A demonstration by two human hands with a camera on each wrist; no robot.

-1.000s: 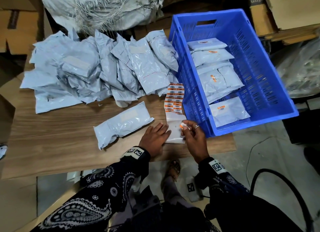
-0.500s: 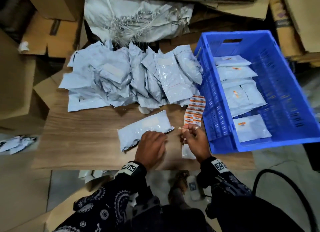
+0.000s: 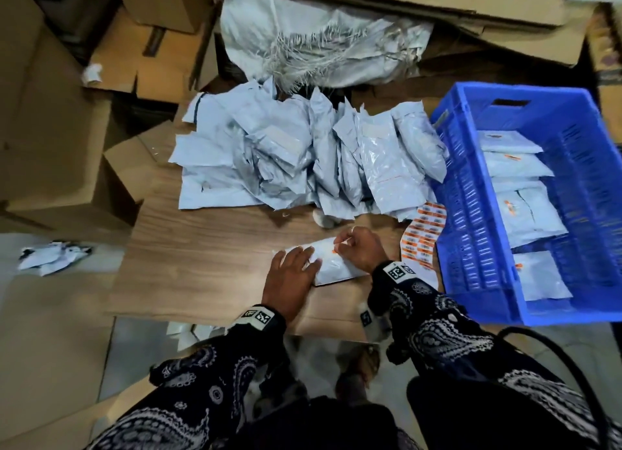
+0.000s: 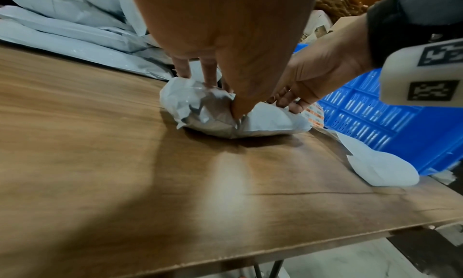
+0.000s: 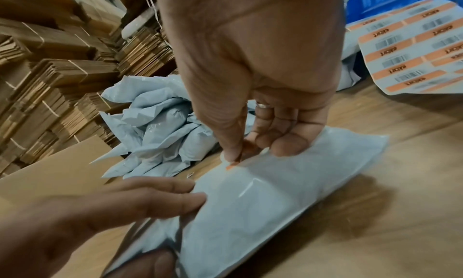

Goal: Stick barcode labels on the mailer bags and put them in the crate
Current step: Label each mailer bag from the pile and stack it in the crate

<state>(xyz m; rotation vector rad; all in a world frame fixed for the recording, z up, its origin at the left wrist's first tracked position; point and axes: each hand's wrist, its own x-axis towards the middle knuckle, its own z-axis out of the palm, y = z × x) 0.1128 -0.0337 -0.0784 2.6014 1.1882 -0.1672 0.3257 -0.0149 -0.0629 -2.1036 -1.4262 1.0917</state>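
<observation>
Both hands on one mailer bag point(image 3: 331, 264) at near edge of wooden table point(image 3: 208, 247). Left hand point(image 3: 291, 281) flat, fingers straight, pinning bag against sliding. Right hand point(image 3: 358, 249) pinching orange barcode label point(image 5: 231, 164), laying it onto bag's top. Label sheet point(image 3: 422, 239) kept just beside, within reach. Beyond, unlabelled bags point(image 3: 303, 157) heaped; blue crate point(image 3: 468, 194) alongside, labelled bags inside

Small orange barcode label point(image 5: 231, 164) mostly hidden under right hand point(image 5: 253, 68) thumb; print unreadable. Blue plastic crate point(image 3: 471, 234) beside it cut off by picture edge.
</observation>
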